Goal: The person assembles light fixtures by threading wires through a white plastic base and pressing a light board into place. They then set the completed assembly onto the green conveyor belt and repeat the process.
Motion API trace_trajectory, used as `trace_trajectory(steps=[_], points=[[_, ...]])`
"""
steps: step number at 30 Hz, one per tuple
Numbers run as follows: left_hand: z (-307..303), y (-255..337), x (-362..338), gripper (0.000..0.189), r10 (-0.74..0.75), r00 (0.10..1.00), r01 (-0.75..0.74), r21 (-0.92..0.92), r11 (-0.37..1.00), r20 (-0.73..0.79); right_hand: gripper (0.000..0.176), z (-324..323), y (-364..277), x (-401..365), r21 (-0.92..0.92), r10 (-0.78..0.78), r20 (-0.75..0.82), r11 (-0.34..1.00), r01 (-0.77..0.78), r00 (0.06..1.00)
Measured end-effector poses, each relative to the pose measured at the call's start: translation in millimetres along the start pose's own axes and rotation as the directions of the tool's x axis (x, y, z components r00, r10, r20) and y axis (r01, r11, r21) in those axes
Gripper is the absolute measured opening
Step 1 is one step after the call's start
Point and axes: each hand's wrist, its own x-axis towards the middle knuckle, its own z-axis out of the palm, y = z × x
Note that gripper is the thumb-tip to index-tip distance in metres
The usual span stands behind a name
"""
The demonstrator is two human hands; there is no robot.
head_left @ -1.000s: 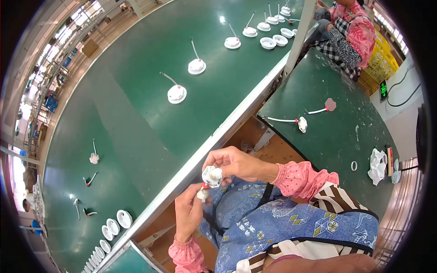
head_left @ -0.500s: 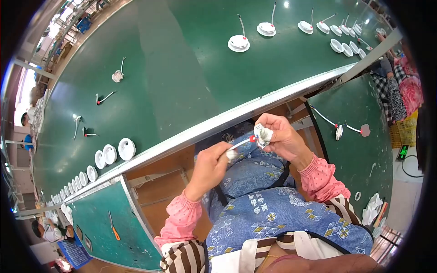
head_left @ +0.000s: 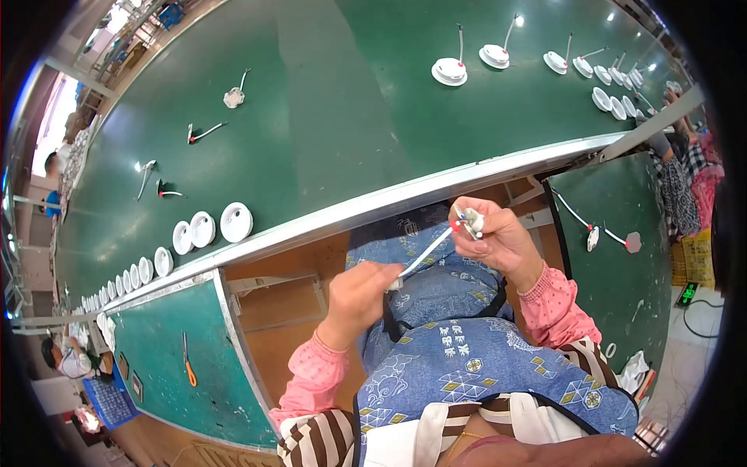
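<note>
My right hand [head_left: 498,237] pinches a small whitish part with a red piece [head_left: 469,223] over my lap. A white cable [head_left: 426,254] runs from it down to my left hand [head_left: 359,300], whose fingers are closed round the cable's other end. A bit of white material shows under the left fingertips. Nearest on the green table [head_left: 327,132] is a round white cup [head_left: 236,222], at the left end of the metal edge.
White cups [head_left: 202,229] line the left table edge. Loose cabled parts [head_left: 233,97] lie behind them. White discs with upright cables [head_left: 449,71] stand at the back right. Orange-handled scissors [head_left: 189,372] lie on the lower left board. Other people [head_left: 74,358] sit at the far sides.
The view has shifted, so the table items appear further right. My hands are further apart, with more of the white cable showing between them, and the small part is turned more edge-on.
</note>
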Motion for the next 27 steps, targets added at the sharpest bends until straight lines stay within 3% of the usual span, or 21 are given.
trace_trajectory(steps=[1,2,5,6,8,9,11,13,16,19,22,25,27], points=[[1.9,0.8,-1.2,0.021,0.125,0.990,-0.116,0.138,0.984,-0.063,0.030,-1.8,2.8,2.9,0.072,0.036,0.024,0.997,-0.038,0.999],[4.2,0.0,-5.1,0.027,0.091,0.990,-0.071,0.176,0.982,-0.108,0.030,-3.4,6.2,4.9,0.103,0.041,0.079,0.993,-0.049,0.996],[-6.9,-3.6,-0.6,0.031,-0.108,0.992,0.092,0.210,0.973,0.066,0.027,11.6,11.5,10.1,-0.127,-0.060,-0.017,0.990,0.058,0.998],[-14.3,0.9,3.2,0.036,-0.195,0.964,0.172,0.137,0.976,0.183,0.026,19.8,10.0,8.7,-0.259,-0.089,-0.067,0.964,0.069,0.994],[-23.6,14.4,17.0,0.038,-0.276,0.938,0.276,0.033,0.961,0.208,0.024,36.2,4.2,5.7,-0.506,-0.157,-0.154,0.861,0.059,0.976],[-26.8,16.2,21.0,0.040,-0.318,0.920,0.330,-0.015,0.944,0.228,0.024,38.1,6.0,5.3,-0.533,-0.133,-0.132,0.845,0.043,0.982],[-17.4,6.0,26.0,0.038,-0.220,0.919,0.313,-0.267,0.912,0.327,0.024,40.8,8.0,6.1,-0.589,-0.079,-0.084,0.808,0.014,0.993],[-7.6,9.9,32.7,0.028,-0.307,0.807,0.575,-0.551,0.604,0.505,0.025,48.7,6.9,6.3,-0.620,-0.024,-0.089,0.784,-0.036,0.996],[-8.3,0.7,36.6,0.017,-0.195,0.740,0.639,-0.581,0.505,0.644,0.024,49.6,8.4,3.9,-0.592,0.002,-0.091,0.804,-0.056,0.996],[3.9,18.5,33.8,0.008,-0.256,0.938,0.335,-0.416,0.845,0.235,0.023,44.8,12.5,3.2,-0.463,0.062,-0.106,0.880,-0.104,0.992],[9.6,18.9,33.4,0.007,-0.004,1.000,0.003,-0.091,0.996,-0.013,0.022,44.9,20.4,4.6,-0.321,0.094,-0.103,0.939,-0.122,0.990],[13.7,20.4,29.9,0.013,-0.020,1.000,0.021,0.029,0.999,-0.017,0.022,46.9,25.1,5.7,-0.276,0.087,-0.104,0.954,-0.113,0.991],[17.5,18.4,26.2,0.013,-0.036,0.999,0.036,-0.004,0.999,-0.010,0.021,42.6,25.6,5.8,-0.267,0.102,-0.122,0.955,-0.131,0.987]])
